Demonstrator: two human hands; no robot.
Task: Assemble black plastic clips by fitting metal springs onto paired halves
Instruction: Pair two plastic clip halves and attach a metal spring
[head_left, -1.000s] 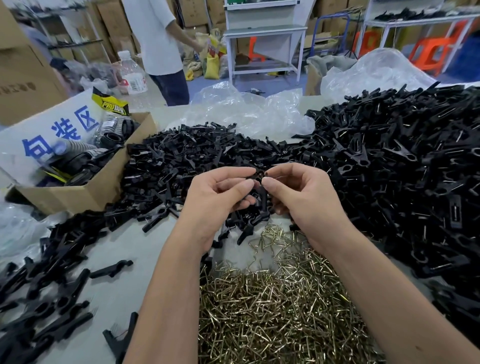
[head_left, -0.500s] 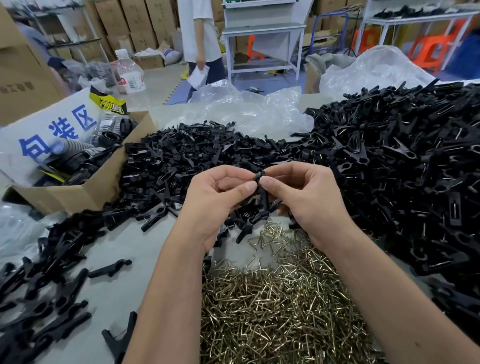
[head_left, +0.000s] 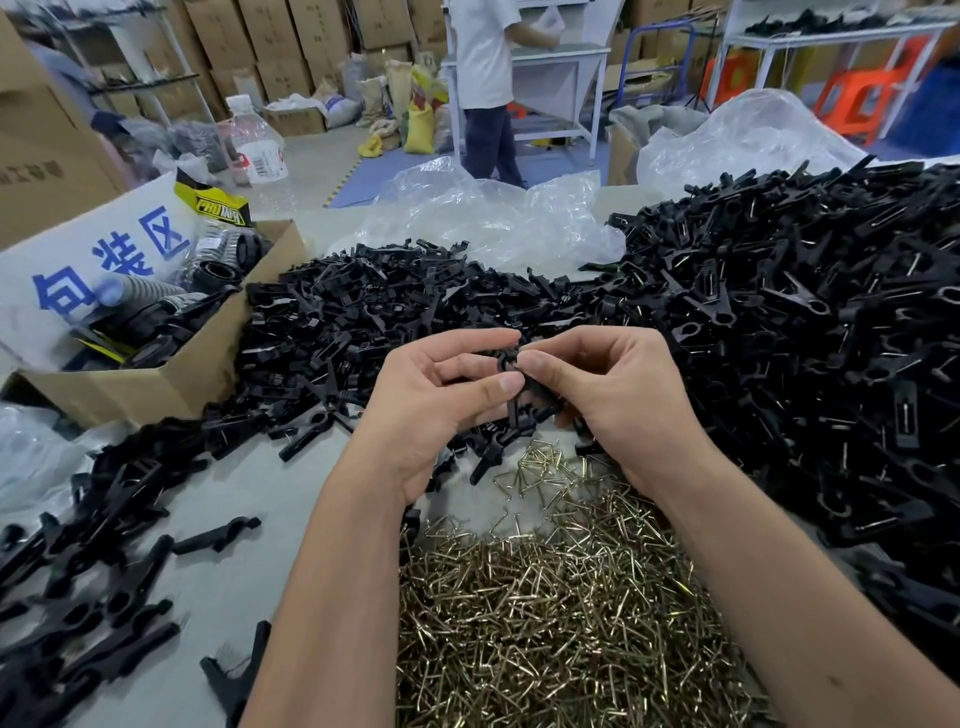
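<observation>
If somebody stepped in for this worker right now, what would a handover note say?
Left hand and right hand: both pinch one black plastic clip between them, above the table.
Supplies: heap of brass-coloured metal springs nearest you; loose black plastic halves behind the hands; larger black pile on the right.
Done: halves paired.
Left: whether its spring is seated is hidden.

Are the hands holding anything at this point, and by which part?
Yes. Both the left hand and right hand pinch one black clip between thumb and fingertips at its upper ringed end; its lower part hangs between the palms.
</observation>
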